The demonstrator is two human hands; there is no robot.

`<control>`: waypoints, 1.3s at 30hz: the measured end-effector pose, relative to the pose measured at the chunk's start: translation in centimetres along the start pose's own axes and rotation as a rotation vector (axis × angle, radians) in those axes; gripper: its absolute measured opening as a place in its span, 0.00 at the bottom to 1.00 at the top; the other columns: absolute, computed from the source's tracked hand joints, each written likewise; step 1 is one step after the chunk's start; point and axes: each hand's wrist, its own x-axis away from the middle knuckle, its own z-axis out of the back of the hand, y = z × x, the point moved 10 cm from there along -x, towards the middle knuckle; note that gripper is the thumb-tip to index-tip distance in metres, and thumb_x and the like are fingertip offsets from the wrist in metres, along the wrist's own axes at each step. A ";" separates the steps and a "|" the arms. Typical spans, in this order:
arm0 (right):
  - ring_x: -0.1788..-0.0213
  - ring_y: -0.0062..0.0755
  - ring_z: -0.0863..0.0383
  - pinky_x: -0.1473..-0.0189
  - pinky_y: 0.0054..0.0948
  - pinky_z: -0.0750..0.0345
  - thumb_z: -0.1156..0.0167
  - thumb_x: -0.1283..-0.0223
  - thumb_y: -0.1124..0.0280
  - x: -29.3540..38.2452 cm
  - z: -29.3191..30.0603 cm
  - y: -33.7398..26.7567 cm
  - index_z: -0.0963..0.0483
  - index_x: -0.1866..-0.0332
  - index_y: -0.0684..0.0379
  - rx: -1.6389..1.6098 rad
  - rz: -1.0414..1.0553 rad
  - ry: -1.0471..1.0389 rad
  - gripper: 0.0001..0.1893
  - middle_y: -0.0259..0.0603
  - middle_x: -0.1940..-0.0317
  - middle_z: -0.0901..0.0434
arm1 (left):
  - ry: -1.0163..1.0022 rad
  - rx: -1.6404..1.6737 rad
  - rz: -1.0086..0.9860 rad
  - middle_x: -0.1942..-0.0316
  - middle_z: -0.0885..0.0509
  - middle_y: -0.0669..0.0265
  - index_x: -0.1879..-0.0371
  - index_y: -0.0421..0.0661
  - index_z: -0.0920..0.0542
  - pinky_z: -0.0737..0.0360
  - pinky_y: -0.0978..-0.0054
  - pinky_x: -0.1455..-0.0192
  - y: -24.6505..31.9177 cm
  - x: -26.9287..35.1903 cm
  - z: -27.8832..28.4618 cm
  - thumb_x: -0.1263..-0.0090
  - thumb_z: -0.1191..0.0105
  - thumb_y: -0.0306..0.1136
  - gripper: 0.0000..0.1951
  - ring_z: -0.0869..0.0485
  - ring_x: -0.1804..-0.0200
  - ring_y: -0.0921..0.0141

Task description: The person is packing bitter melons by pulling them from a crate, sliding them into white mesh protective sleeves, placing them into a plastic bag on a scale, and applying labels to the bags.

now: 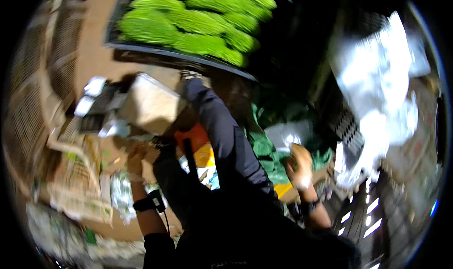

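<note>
My left hand (136, 161) hangs beside my left leg, blurred, with nothing visible in it; how its fingers lie is unclear. Out to the right, my right hand (300, 164) is held away from my body. Its thumb stands apart from the fingers and it appears to hold nothing. Crumpled green plastic sheeting (263, 145) and a shiny clear plastic bag (290, 136) lie close to that hand. Ahead of my feet is a dark crate (177, 53) filled with bright green, bumpy gourds (198, 21), apparently bitter gourds.
A pale box or block (154, 102) stands on the brown floor before my left foot. Plastic lattice crates (26, 99) line the left side. An orange-red item (193, 138) shows between my legs. White plastic sheeting (375, 74) and dark slats (361, 216) are at right.
</note>
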 end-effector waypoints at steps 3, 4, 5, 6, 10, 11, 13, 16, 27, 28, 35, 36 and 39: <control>0.47 0.52 0.31 0.45 0.36 0.33 0.41 0.55 0.71 1.4 -12.9 12.3 0.33 0.47 0.61 -0.014 -0.501 -0.159 0.25 0.55 0.50 0.30 | -0.058 0.239 0.086 0.60 0.22 0.66 0.49 0.39 0.28 0.27 0.79 0.57 -2.1 -4.4 0.8 0.33 0.52 0.31 0.15 0.24 0.59 0.74; 0.45 0.52 0.33 0.44 0.37 0.33 0.40 0.55 0.67 2.9 -15.4 17.1 0.37 0.43 0.59 0.209 -0.558 -0.078 0.29 0.55 0.46 0.33 | -0.092 0.263 0.117 0.60 0.22 0.65 0.49 0.39 0.28 0.27 0.79 0.57 -2.5 -5.0 0.7 0.34 0.51 0.32 0.16 0.24 0.59 0.75; 0.43 0.52 0.36 0.43 0.38 0.34 0.39 0.56 0.64 3.8 -16.9 20.8 0.41 0.40 0.57 0.415 -0.592 -0.006 0.34 0.55 0.43 0.37 | -0.100 0.277 0.144 0.60 0.22 0.65 0.49 0.38 0.28 0.27 0.79 0.56 -2.7 -5.3 0.7 0.34 0.51 0.32 0.16 0.25 0.59 0.75; 0.38 0.52 0.43 0.41 0.38 0.37 0.37 0.58 0.60 1.8 -17.9 21.0 0.49 0.35 0.55 0.523 -0.589 -0.077 0.42 0.53 0.37 0.48 | -0.089 0.264 0.090 0.60 0.22 0.65 0.49 0.38 0.28 0.27 0.79 0.55 -3.7 -6.2 1.1 0.34 0.51 0.32 0.17 0.24 0.59 0.75; 0.41 0.49 0.38 0.42 0.37 0.35 0.42 0.53 0.68 1.6 -23.9 30.6 0.43 0.40 0.52 0.463 -0.721 -0.156 0.32 0.52 0.40 0.42 | -0.050 0.164 -0.046 0.60 0.21 0.63 0.50 0.38 0.27 0.27 0.78 0.53 -4.6 -8.8 1.5 0.35 0.51 0.31 0.16 0.24 0.59 0.72; 0.43 0.47 0.36 0.43 0.37 0.35 0.49 0.48 0.71 2.9 -25.1 34.5 0.35 0.45 0.55 0.316 -0.719 -0.099 0.22 0.52 0.44 0.36 | -0.028 0.132 -0.119 0.60 0.21 0.63 0.50 0.38 0.27 0.27 0.79 0.53 -4.3 -9.3 1.0 0.35 0.51 0.29 0.15 0.23 0.59 0.72; 0.53 0.48 0.27 0.53 0.41 0.29 0.54 0.44 0.67 0.1 -27.3 34.5 0.29 0.53 0.59 0.136 -0.466 -0.026 0.15 0.54 0.55 0.26 | 0.014 0.056 -0.191 0.60 0.21 0.62 0.50 0.36 0.28 0.27 0.78 0.54 -2.4 -8.7 1.1 0.35 0.52 0.27 0.15 0.23 0.59 0.72; 0.54 0.49 0.26 0.54 0.41 0.29 0.54 0.44 0.66 -0.5 -29.7 35.7 0.28 0.55 0.60 0.258 -0.584 -0.130 0.15 0.55 0.56 0.26 | 0.046 -0.051 -0.401 0.60 0.20 0.59 0.50 0.39 0.28 0.26 0.75 0.54 -0.5 -5.2 2.5 0.39 0.49 0.26 0.17 0.22 0.59 0.70; 0.57 0.51 0.24 0.57 0.41 0.28 0.54 0.44 0.62 -3.5 -32.2 38.5 0.25 0.61 0.63 0.395 -0.413 -0.188 0.16 0.56 0.60 0.24 | 0.309 -0.788 -0.712 0.61 0.22 0.50 0.50 0.39 0.29 0.29 0.64 0.51 0.7 6.7 -1.0 0.38 0.52 0.38 0.20 0.23 0.57 0.55; 0.57 0.51 0.24 0.57 0.41 0.28 0.53 0.44 0.61 -4.1 -32.8 38.3 0.25 0.62 0.64 0.422 -0.358 -0.209 0.17 0.56 0.61 0.24 | 0.293 -0.736 -0.714 0.59 0.23 0.49 0.48 0.38 0.31 0.29 0.64 0.52 -0.9 7.2 -1.8 0.37 0.52 0.37 0.21 0.23 0.57 0.55; 0.62 0.50 0.21 0.61 0.39 0.24 0.52 0.46 0.66 -1.1 -13.0 15.5 0.23 0.67 0.65 0.547 -0.231 0.141 0.14 0.57 0.67 0.22 | 0.329 -0.547 -0.487 0.67 0.20 0.50 0.49 0.40 0.28 0.26 0.63 0.57 -7.6 7.0 -4.5 0.42 0.48 0.34 0.21 0.21 0.62 0.56; 0.66 0.48 0.20 0.63 0.39 0.24 0.48 0.47 0.61 0.5 -9.7 11.9 0.23 0.71 0.63 0.439 -0.121 0.310 0.14 0.54 0.71 0.21 | 0.347 -0.579 -0.519 0.67 0.20 0.50 0.50 0.40 0.27 0.27 0.63 0.57 -6.4 6.8 -5.3 0.42 0.48 0.34 0.21 0.21 0.63 0.55; 0.74 0.45 0.23 0.72 0.37 0.26 0.41 0.51 0.60 3.7 -5.0 2.1 0.27 0.79 0.58 0.465 0.413 0.721 0.13 0.47 0.80 0.24 | 0.482 -0.730 -0.478 0.68 0.20 0.50 0.50 0.39 0.27 0.26 0.64 0.57 -8.4 6.7 -3.9 0.44 0.47 0.35 0.22 0.21 0.63 0.55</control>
